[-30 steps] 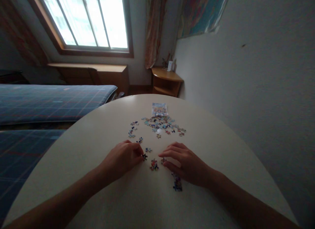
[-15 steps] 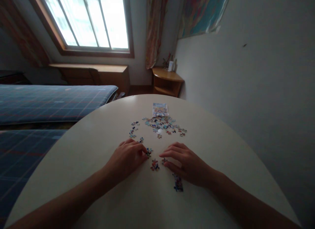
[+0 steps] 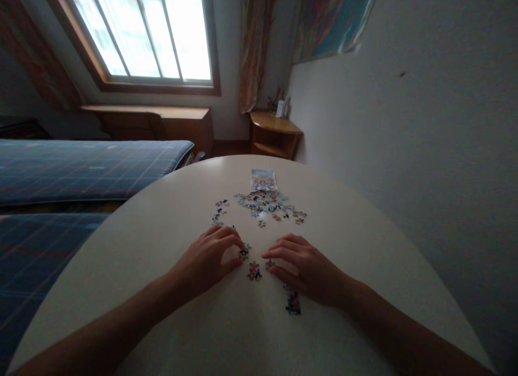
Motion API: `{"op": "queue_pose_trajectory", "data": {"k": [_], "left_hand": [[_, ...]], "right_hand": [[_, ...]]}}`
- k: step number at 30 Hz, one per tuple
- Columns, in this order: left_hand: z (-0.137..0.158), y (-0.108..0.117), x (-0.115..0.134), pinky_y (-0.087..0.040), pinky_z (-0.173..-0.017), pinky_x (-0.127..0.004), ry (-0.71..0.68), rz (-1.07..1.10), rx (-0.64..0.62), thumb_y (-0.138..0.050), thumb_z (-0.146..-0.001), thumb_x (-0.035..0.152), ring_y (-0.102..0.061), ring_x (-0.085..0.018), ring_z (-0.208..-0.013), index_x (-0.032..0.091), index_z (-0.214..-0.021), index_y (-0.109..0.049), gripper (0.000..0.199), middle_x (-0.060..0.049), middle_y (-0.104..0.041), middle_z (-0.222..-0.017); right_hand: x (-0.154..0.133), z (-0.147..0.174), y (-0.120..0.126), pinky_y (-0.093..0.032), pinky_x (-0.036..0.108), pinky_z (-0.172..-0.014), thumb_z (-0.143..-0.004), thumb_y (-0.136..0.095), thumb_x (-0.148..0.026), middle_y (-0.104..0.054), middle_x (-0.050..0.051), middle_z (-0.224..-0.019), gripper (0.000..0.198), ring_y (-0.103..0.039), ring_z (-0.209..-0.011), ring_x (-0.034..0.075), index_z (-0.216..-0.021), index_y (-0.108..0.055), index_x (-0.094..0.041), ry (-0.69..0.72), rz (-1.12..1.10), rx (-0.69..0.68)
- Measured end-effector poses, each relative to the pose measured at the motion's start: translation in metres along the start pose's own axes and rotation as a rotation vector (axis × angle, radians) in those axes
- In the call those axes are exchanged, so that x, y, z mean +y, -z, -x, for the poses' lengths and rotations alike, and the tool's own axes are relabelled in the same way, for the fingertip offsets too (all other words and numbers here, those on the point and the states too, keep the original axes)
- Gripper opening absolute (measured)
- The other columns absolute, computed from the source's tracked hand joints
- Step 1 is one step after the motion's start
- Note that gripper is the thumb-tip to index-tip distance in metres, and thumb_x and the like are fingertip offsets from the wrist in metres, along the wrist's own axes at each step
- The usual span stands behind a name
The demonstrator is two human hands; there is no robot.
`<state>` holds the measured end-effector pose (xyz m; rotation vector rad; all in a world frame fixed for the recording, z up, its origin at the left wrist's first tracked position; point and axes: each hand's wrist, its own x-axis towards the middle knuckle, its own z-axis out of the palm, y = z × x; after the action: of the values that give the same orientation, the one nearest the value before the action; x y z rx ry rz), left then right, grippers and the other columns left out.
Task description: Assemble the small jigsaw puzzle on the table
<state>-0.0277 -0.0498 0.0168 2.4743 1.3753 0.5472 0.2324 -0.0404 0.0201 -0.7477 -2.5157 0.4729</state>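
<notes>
My left hand [image 3: 212,252] rests on the table with its thumb and index finger at the edges of a small dark-and-white puzzle piece [image 3: 244,253]; a pale blue piece adjoins it. Opposite, my right hand [image 3: 305,265] has its fingers apart, the thumb tip touching a small puzzle piece [image 3: 269,264] and the index finger just above it. Between both hands lies a joined red-and-dark puzzle cluster [image 3: 254,271]. A joined dark purple puzzle strip [image 3: 293,301] sits below my right palm, its upper end partly hidden.
Many loose puzzle pieces [image 3: 265,203] form a pile farther back, beside a printed picture sheet [image 3: 263,180]. Several pieces [image 3: 218,214] curve along the left. The round white table [image 3: 182,327] stands near a plaid mattress [image 3: 81,168] and a wall [image 3: 424,149].
My left thumb and index finger have spread wider around the puzzle piece, which has turned slightly. The left fingers now cover more of a piece behind them. My right hand stays put.
</notes>
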Motion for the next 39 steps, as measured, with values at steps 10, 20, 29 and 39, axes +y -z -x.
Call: {"op": "queue_pose_trajectory", "data": {"k": [10, 20, 29, 39], "left_hand": [[0.0, -0.011, -0.001, -0.044, -0.104, -0.043, -0.165, -0.113, 0.01, -0.06, -0.092, 0.021, -0.052, -0.025, -0.12, 0.021, -0.12, -0.062, 0.028, -0.006, -0.065, -0.123], [-0.005, -0.014, 0.0, -0.048, -0.099, -0.046, -0.204, -0.178, 0.017, -0.053, -0.095, 0.022, -0.051, -0.026, -0.113, 0.018, -0.13, -0.054, 0.035, -0.01, -0.058, -0.12], [-0.006, -0.012, -0.004, -0.044, -0.1, -0.043, -0.22, -0.141, 0.063, -0.058, -0.093, 0.023, -0.052, -0.025, -0.115, 0.02, -0.127, -0.055, 0.034, -0.008, -0.061, -0.123], [-0.011, -0.014, -0.009, -0.044, -0.082, -0.033, -0.342, -0.071, 0.143, -0.059, -0.096, 0.025, -0.058, -0.018, -0.089, 0.021, -0.092, -0.067, 0.01, -0.001, -0.07, -0.094]], "right_hand": [[-0.001, -0.001, 0.001, -0.045, 0.039, -0.095, -0.096, -0.057, -0.03, -0.071, 0.006, -0.106, 0.021, -0.061, -0.103, 0.02, -0.113, -0.066, -0.022, -0.005, -0.003, -0.017], [-0.001, -0.001, 0.003, -0.045, 0.038, -0.095, -0.096, -0.057, -0.03, -0.071, 0.007, -0.108, 0.021, -0.059, -0.105, 0.02, -0.113, -0.066, -0.021, -0.016, -0.011, -0.048], [0.001, 0.0, 0.002, -0.044, 0.039, -0.096, -0.096, -0.056, -0.03, -0.071, 0.007, -0.107, 0.021, -0.059, -0.105, 0.02, -0.112, -0.066, -0.021, -0.017, -0.006, -0.058], [0.0, 0.0, 0.003, -0.043, 0.038, -0.096, -0.096, -0.056, -0.03, -0.071, 0.006, -0.107, 0.02, -0.059, -0.105, 0.02, -0.111, -0.066, -0.021, -0.02, -0.006, -0.075]]}}
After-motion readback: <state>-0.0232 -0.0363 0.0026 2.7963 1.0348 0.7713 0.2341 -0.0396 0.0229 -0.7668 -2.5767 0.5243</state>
